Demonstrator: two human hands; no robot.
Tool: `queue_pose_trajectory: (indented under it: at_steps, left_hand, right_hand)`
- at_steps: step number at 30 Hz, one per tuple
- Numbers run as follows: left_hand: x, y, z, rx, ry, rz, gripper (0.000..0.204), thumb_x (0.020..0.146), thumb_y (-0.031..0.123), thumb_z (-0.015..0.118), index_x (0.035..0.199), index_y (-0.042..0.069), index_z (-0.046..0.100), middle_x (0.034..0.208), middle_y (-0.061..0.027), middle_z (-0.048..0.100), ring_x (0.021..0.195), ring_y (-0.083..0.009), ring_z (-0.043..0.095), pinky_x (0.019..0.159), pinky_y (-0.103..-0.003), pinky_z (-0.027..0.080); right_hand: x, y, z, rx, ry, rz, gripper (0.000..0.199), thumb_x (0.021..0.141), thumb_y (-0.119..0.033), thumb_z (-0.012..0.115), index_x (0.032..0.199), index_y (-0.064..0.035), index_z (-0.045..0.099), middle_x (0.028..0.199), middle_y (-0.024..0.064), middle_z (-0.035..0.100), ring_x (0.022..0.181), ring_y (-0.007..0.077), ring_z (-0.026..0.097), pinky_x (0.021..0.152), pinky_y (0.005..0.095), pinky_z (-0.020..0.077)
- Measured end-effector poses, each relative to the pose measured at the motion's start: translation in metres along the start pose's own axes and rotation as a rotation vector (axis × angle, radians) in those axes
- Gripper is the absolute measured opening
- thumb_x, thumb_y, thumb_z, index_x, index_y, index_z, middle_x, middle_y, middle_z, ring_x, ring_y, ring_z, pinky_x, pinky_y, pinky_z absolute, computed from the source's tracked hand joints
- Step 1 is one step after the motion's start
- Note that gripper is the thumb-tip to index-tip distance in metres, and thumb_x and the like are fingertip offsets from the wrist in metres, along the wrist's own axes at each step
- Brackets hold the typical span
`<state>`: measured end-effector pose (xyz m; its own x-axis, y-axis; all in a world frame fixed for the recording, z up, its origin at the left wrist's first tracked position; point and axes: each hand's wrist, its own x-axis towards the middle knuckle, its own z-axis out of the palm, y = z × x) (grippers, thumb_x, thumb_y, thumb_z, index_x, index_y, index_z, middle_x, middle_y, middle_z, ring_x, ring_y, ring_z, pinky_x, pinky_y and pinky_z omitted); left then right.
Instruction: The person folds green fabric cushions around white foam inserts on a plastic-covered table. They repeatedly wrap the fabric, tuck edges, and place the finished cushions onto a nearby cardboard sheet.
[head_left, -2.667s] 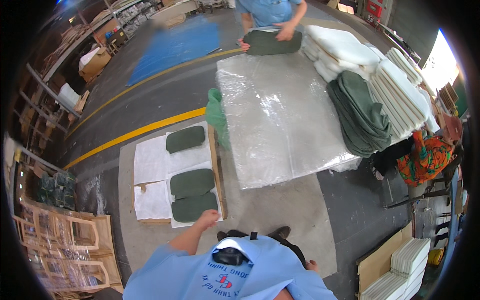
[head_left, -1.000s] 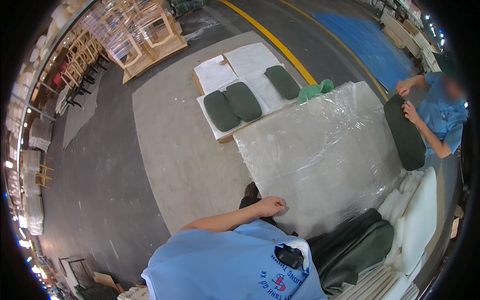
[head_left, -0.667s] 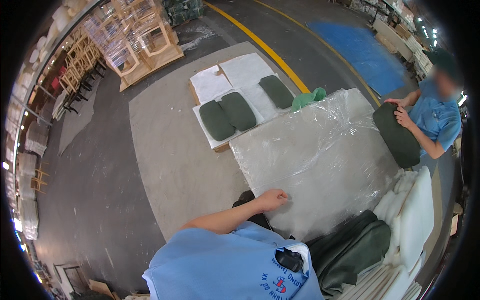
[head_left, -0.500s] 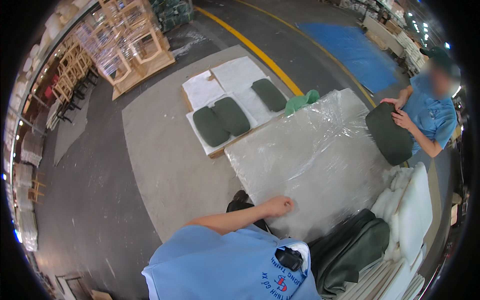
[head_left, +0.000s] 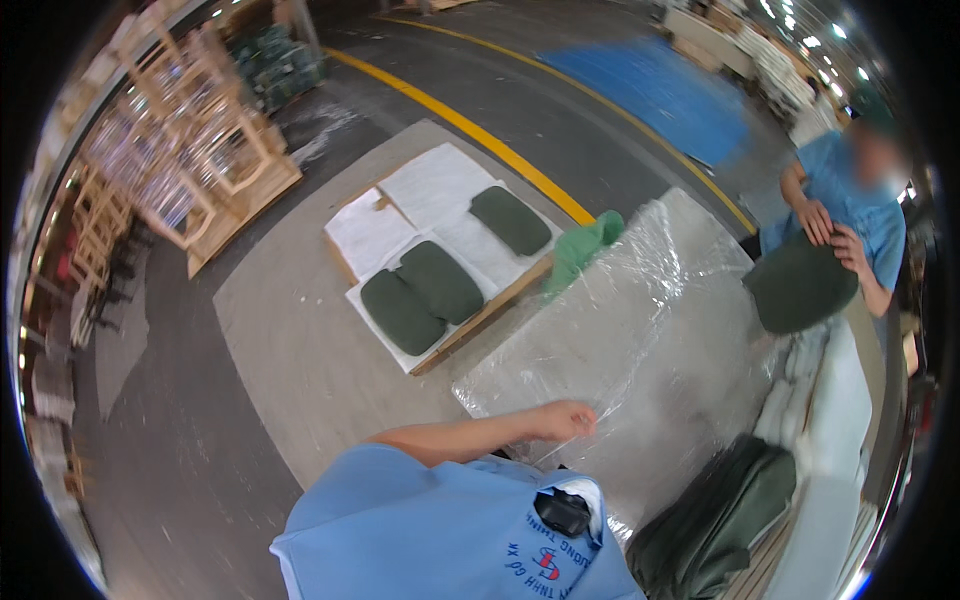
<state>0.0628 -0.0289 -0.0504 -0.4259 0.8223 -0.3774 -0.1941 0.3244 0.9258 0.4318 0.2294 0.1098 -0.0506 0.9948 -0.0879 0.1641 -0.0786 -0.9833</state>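
At the table point(head_left: 640, 370), film-covered probably to keep cushions point(head_left: 440, 283) clean, my left hand point(head_left: 566, 420) hangs loose, empty; right hand unseen.

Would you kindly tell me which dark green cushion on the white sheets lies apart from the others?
The cushion nearest the green cloth; the other two lie closely side by side.

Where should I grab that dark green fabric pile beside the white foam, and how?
Probably pinch the folded layers along the left edge of the fabric pile, coming from over the plastic sheeting. Its soft folds run lengthwise there, while white foam crowds the right side.
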Motion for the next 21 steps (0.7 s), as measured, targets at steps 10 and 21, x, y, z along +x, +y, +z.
queue_pose_trajectory:
  at_steps: [10, 21]
  left_hand:
    - [0.033, 0.071, -0.138, -0.489, 0.087, -0.124, 0.07, 0.11, 0.061, 0.047, 0.155, 0.007, 0.048, 0.134, -0.0096, 0.067, 0.115, -0.0198, 0.066, 0.099, -0.037, 0.055]
    - [0.025, 0.0, -0.173, 0.123, 0.277, -0.363, 0.051, 0.11, 0.048, 0.056, 0.133, 0.003, 0.065, 0.112, -0.0054, 0.071, 0.095, -0.0157, 0.066, 0.078, -0.034, 0.052]
  right_hand:
    - [-0.027, 0.01, 0.05, 0.339, -0.33, 0.256, 0.064, 0.079, -0.024, 0.074, 0.133, 0.007, 0.06, 0.119, 0.0159, 0.069, 0.102, 0.0276, 0.071, 0.091, 0.0404, 0.0593]
    - [-0.018, 0.155, 0.121, -0.144, -0.495, 0.658, 0.059, 0.104, -0.048, 0.066, 0.145, -0.0072, 0.057, 0.133, 0.0084, 0.068, 0.117, 0.0243, 0.067, 0.096, 0.0389, 0.0523]
